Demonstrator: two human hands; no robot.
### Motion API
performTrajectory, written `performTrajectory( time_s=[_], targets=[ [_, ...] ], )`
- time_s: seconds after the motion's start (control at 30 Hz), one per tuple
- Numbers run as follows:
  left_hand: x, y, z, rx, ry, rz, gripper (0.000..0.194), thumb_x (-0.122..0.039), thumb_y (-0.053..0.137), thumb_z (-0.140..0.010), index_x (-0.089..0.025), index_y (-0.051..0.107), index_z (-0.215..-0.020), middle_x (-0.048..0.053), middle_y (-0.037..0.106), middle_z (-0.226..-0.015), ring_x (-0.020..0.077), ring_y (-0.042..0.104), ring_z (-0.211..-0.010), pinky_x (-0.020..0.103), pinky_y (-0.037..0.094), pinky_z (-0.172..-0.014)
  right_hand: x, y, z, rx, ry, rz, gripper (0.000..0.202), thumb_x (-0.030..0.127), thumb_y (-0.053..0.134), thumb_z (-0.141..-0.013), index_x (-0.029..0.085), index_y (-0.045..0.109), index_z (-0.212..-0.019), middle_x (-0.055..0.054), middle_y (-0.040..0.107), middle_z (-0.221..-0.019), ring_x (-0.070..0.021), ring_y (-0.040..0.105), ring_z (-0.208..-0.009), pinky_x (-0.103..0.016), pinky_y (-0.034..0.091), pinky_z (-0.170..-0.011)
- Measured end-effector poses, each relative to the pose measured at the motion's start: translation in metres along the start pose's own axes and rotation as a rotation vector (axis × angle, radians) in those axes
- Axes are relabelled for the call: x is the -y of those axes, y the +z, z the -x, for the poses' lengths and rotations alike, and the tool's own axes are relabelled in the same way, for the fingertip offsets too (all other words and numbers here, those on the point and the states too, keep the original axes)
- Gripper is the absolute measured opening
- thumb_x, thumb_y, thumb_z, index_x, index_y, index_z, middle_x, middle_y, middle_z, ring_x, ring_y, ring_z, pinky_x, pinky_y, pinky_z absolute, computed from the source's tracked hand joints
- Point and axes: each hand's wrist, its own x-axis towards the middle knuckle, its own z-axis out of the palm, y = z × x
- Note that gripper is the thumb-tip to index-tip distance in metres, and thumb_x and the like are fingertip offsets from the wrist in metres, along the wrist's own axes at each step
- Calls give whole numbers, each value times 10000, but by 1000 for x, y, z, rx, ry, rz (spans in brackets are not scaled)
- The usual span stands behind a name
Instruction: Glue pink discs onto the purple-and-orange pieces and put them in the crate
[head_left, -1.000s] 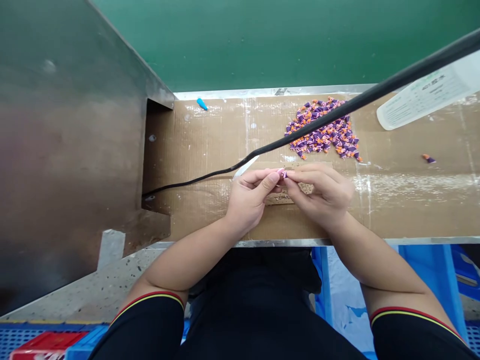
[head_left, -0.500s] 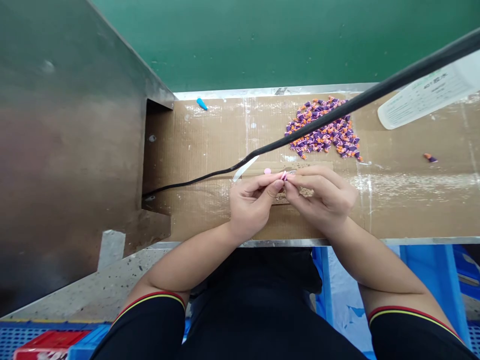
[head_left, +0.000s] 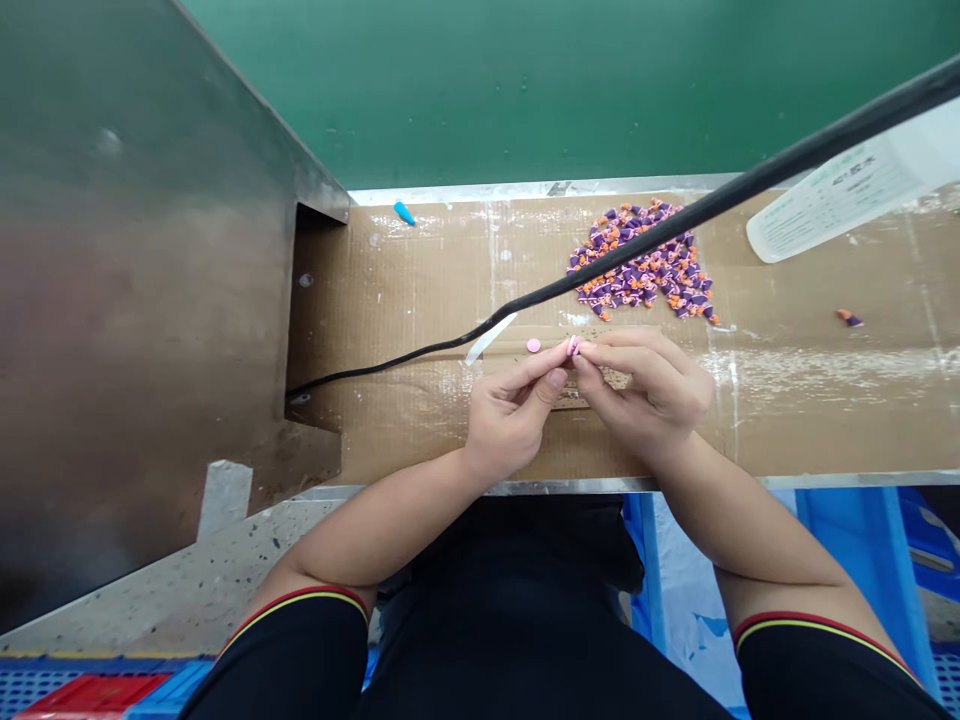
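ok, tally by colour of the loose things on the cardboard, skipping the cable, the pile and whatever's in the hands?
Blue: 1 (small tapered piece)
Pink: 1 (disc)
Purple and orange: 1 (small piece on the right)
White: 2 (translucent bottle, thin strip)
Total: 5

Black shirt [head_left: 517, 630], plain front, bottom centre of frame. Short black sleeves, left [head_left: 289, 655] at lower left, right [head_left: 825, 665] at lower right. Each cuff edged with two thin bands, red outermost, yellow beside it, then black cloth. Forearms bare from cuffs down. Left hand [head_left: 506, 420] and right hand [head_left: 656, 395] bare too, fingernails short.
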Motion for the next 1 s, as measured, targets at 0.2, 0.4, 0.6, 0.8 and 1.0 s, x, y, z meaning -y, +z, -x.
performTrajectory(
  time_s=[0.2,0.4,0.6,0.8,1.0],
  targets=[
    [9,-5,-4,46,-15,95,457,-589,874,-923,-313,833,-1285,101,823,-1260,240,824,-1044,339,688,-851,3,-19,-9,143,159,-164,151,148,775,-995,278,798,-1067,-2,840,-971,-182,804,-848,-322,675,-773],
    [13,-13,-8,38,-39,96,433,-603,830,-957,-284,836,-1251,118,836,-1204,204,817,-970,287,639,-769,-1,-64,17,395,149,55,149,132,698,-988,247,787,-1020,-11,816,-964,-164,759,-814,-287,620,-728],
    [13,-10,-6,82,-22,91,422,-623,854,-919,-251,864,-1118,98,842,-1021,161,773,-823,243,584,-662,5,-75,71,588,12,241,229,103,544,-1021,232,721,-952,-50,755,-933,-203,718,-852,-338,620,-751],
    [13,-10,-8,76,11,62,412,-614,878,-883,-241,869,-1056,77,812,-938,131,713,-725,226,545,-597,15,-83,89,408,216,272,392,91,565,-960,236,709,-1295,-118,753,-1247,-252,760,-1111,-408,670,-887],
    [17,-9,-11,11,19,26,389,-596,905,-843,-234,862,-978,56,779,-864,125,684,-666,222,510,-568,24,-72,99,395,293,211,137,287,662,-1043,224,775,-1088,-141,780,-1251,-302,752,-1186,-538,631,-1038]
  ],
)
